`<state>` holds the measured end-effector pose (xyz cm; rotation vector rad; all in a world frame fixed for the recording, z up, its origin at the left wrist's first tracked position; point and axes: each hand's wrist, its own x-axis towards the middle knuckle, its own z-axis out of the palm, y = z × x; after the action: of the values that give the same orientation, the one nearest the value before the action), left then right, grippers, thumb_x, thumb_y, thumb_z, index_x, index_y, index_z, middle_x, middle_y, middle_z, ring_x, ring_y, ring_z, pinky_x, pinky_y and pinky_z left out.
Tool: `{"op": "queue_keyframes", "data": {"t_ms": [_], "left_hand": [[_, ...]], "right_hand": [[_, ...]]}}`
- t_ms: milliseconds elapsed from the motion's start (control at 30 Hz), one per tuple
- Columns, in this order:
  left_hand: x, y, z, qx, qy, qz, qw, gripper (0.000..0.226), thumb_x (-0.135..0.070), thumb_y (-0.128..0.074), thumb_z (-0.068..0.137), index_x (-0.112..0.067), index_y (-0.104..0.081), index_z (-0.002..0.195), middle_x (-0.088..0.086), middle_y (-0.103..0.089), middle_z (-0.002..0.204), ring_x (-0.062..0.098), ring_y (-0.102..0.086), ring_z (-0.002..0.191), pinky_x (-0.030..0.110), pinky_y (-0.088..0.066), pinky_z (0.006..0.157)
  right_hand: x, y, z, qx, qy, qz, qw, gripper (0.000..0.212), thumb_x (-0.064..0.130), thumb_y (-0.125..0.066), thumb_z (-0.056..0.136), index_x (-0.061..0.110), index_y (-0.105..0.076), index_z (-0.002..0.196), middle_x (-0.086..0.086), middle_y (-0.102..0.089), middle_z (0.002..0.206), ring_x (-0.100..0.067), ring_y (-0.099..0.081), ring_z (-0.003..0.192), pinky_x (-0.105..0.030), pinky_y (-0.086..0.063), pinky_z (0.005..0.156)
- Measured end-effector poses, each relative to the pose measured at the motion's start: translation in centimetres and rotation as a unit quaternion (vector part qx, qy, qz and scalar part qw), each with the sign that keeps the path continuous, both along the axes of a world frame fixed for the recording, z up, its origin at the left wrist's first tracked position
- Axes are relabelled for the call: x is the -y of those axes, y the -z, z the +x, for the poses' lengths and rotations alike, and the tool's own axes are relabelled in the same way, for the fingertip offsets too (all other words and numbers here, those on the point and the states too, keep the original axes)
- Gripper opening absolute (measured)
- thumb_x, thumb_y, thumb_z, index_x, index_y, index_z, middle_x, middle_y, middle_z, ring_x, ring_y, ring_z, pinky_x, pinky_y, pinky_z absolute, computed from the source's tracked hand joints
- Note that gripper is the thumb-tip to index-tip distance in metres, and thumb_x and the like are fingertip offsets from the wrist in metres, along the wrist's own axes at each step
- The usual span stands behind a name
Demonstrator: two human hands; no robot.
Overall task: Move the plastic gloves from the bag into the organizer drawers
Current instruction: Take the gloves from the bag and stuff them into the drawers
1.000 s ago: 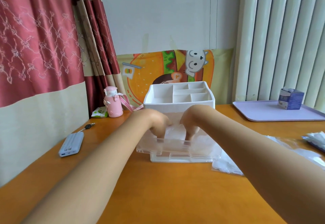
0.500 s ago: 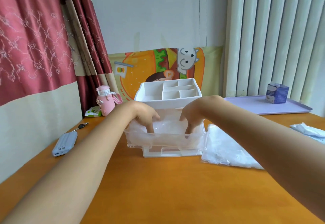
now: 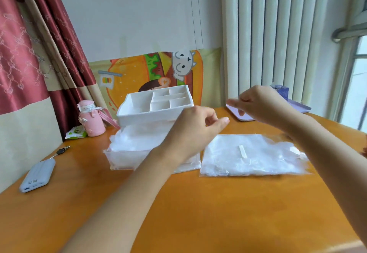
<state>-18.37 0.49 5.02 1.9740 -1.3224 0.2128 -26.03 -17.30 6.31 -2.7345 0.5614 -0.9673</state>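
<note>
A white organizer (image 3: pixel 156 106) with a divided top tray stands at the middle of the orange table. Its clear drawer (image 3: pixel 123 159) is pulled out and heaped with crumpled plastic gloves (image 3: pixel 139 139). To its right a clear bag (image 3: pixel 252 155) with more gloves lies flat. My left hand (image 3: pixel 196 127) hovers above the drawer's right side, fingers loosely curled, holding nothing. My right hand (image 3: pixel 262 104) is raised above the bag's far edge, fingers relaxed and empty.
A pink bottle (image 3: pixel 91 119), a green-white packet (image 3: pixel 76 132), keys (image 3: pixel 60 151) and a grey power bank (image 3: pixel 37 175) lie at the left. A lilac tray (image 3: pixel 297 108) with a blue box (image 3: pixel 281 91) sits at the back right by the blinds.
Both hands have lifted out of the drawer and moved right, towards the bag. The gloves stay heaped in the drawer. The view has swung right.
</note>
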Motion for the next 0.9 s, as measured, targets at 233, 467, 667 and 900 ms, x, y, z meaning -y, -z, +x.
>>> {"op": "queue_keyframes", "data": {"t_ms": [233, 467, 667, 900], "left_hand": [[8.2, 7.4, -2.4, -0.081, 0.049, 0.125, 0.988, 0.026, -0.033, -0.063, 0.089, -0.01, -0.067, 0.079, -0.006, -0.058, 0.072, 0.01, -0.052, 0.071, 0.022, -0.039, 0.063], [13.0, 13.6, -0.1, -0.094, 0.043, 0.199, 0.975, 0.038, -0.033, -0.06, 0.091, -0.015, -0.059, 0.124, 0.003, -0.05, 0.138, 0.016, -0.051, 0.121, 0.022, -0.037, 0.097], [15.6, 15.9, 0.4, -0.039, 0.024, 0.238, 0.97, 0.061, -0.047, -0.043, 0.098, -0.019, -0.03, 0.15, 0.002, -0.017, 0.16, 0.016, -0.009, 0.148, 0.041, -0.004, 0.117], [15.9, 17.5, 1.5, -0.012, 0.005, 0.309, 0.951, 0.068, -0.062, -0.027, 0.096, -0.03, -0.013, 0.154, -0.005, 0.0, 0.162, 0.02, 0.006, 0.149, 0.053, 0.012, 0.115]], "right_hand": [[9.6, 7.5, -4.1, -0.197, 0.175, 0.096, 0.96, 0.038, 0.038, -0.052, 0.095, 0.004, -0.068, 0.092, -0.013, -0.069, 0.093, -0.026, -0.061, 0.086, -0.028, -0.036, 0.06], [13.9, 11.9, -6.7, -0.198, 0.158, 0.212, 0.944, 0.039, 0.056, -0.059, 0.085, 0.022, -0.047, 0.068, 0.007, -0.048, 0.071, -0.006, -0.041, 0.062, -0.021, -0.025, 0.051], [15.6, 13.7, -5.5, -0.098, 0.079, 0.257, 0.958, 0.047, 0.038, -0.077, 0.075, 0.025, -0.061, 0.118, 0.005, -0.057, 0.109, -0.014, -0.054, 0.096, -0.023, -0.042, 0.072], [16.3, 14.1, -2.6, -0.094, 0.11, 0.208, 0.967, 0.01, 0.015, -0.069, 0.085, 0.011, -0.076, 0.091, 0.001, -0.071, 0.081, -0.011, -0.06, 0.073, -0.009, -0.038, 0.053]]}}
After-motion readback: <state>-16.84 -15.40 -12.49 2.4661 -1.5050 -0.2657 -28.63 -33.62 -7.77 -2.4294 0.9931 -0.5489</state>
